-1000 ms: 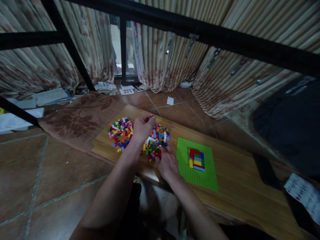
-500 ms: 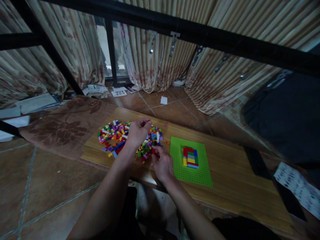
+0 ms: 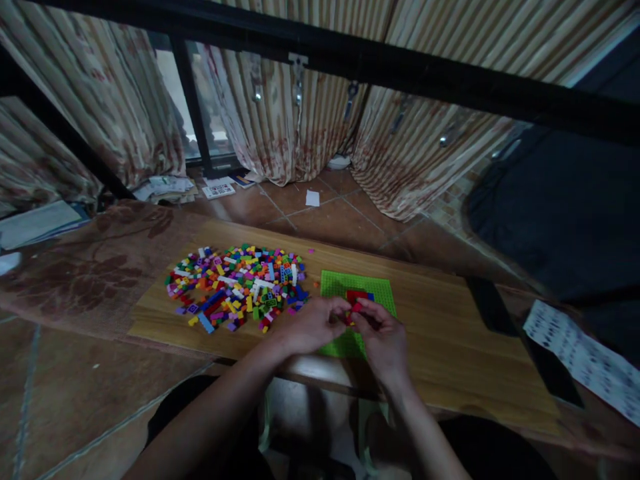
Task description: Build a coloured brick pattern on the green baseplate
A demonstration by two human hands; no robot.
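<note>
My right hand [image 3: 386, 340] pinches a small red toy brick [image 3: 356, 307] over the green baseplate [image 3: 333, 285]. My left hand [image 3: 316, 325] is beside it, thumb and fingers pressed together and fingertips close to the same brick. What the left fingertips hold, if anything, is too small to make out. Behind the hands, the built bricks [image 3: 357, 294] on the baseplate show a red and a blue part; the rest is covered by my fingers.
A wide pile of loose, many-coloured bricks [image 3: 240, 280] lies left on the wooden tabletop [image 3: 450, 347]. A brown patterned cloth [image 3: 100, 260] covers the table's left end. A dark flat object [image 3: 493, 307] and a printed sheet [image 3: 575, 353] are at the right.
Both hands have moved right, from the brick pile to the baseplate, and come together there. The red brick has travelled with my right hand. The view has shifted a little right.
</note>
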